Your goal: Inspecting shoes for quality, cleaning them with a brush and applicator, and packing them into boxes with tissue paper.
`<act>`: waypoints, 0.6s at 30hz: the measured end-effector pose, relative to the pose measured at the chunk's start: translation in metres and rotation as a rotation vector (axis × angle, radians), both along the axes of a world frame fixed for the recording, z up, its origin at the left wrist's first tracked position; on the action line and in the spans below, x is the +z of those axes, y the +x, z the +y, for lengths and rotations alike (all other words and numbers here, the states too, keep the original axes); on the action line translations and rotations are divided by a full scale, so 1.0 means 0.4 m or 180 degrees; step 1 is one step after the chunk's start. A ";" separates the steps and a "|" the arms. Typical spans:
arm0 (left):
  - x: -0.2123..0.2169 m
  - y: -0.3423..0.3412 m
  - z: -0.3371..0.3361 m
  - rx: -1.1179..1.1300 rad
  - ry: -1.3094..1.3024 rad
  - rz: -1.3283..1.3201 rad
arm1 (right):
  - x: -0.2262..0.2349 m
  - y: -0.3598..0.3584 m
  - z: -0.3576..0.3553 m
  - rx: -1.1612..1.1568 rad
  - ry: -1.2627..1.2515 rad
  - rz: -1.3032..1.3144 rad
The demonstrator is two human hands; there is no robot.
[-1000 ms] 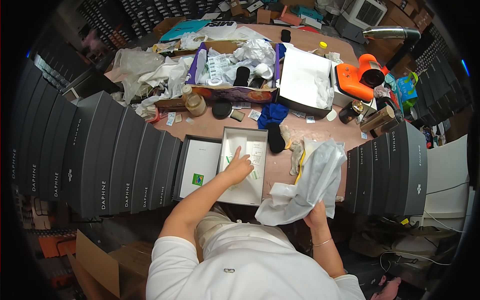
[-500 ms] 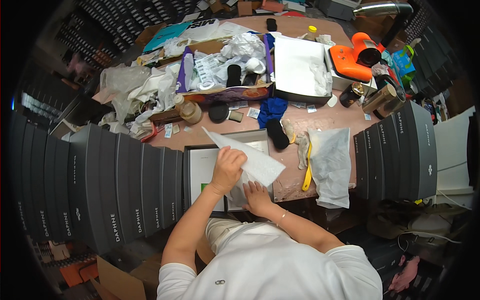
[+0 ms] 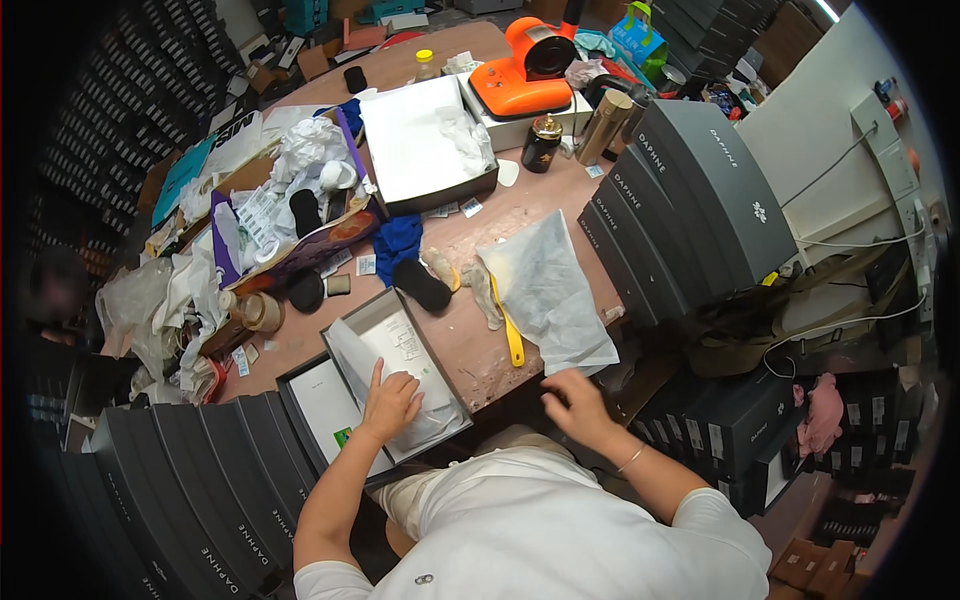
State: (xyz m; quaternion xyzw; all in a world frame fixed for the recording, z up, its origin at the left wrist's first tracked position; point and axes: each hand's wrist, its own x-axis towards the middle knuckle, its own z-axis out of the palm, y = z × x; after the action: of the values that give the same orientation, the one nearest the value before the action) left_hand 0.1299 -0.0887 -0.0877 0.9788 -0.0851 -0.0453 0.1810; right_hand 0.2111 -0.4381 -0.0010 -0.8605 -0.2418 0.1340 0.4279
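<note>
A dark grey shoebox lies open at the table's near edge, with thin white wrapping inside. My left hand rests on that wrapping, index finger stretched out and nothing gripped. A white sheet lies along the box's left inner side. Against the box's left stands its lid or second half, white inside with a small green patch. To the right, my right hand hovers just below a white translucent pouch, thumb and fingers apart, holding nothing. Beside the pouch is a yellow-handled tool.
Stacks of grey shoeboxes stand at left and right. Farther back are a purple carton full of crumpled paper, a white-lined box, an orange machine and a dark jar. A black pad lies beyond the box.
The view has turned right. My left hand no longer holds the white foam sheet up and is now down in the box. My right hand has left the box and moved over toward the pouch.
</note>
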 end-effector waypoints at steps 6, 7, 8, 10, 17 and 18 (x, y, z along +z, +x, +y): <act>-0.015 0.033 0.007 0.0488 0.1094 0.0772 | -0.104 0.130 -0.212 -0.0989 -0.0485 -0.0497; -0.024 0.041 0.025 -0.0056 0.1196 0.0829 | -0.149 0.136 -0.227 -0.0887 -0.0392 -0.0384; -0.020 0.062 0.026 -0.0215 0.1064 0.1135 | -0.200 0.146 -0.240 -0.0927 -0.0404 -0.0119; -0.007 0.099 0.036 -0.0442 0.0821 0.1756 | -0.151 0.187 -0.195 -0.1012 -0.0139 -0.0301; 0.123 0.151 -0.127 0.0262 -0.1057 -0.0593 | 0.060 0.276 -0.169 0.0283 -0.0691 -0.0133; 0.182 0.161 -0.200 0.0181 -0.1148 -0.0390 | 0.055 0.259 -0.172 0.0229 -0.1186 0.0037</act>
State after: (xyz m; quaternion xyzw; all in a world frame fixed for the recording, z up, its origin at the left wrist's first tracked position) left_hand 0.1943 -0.1686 -0.0147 0.9334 -0.0750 0.0355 0.3492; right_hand 0.3146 -0.5068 0.0209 -0.9149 -0.2409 0.1967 0.2574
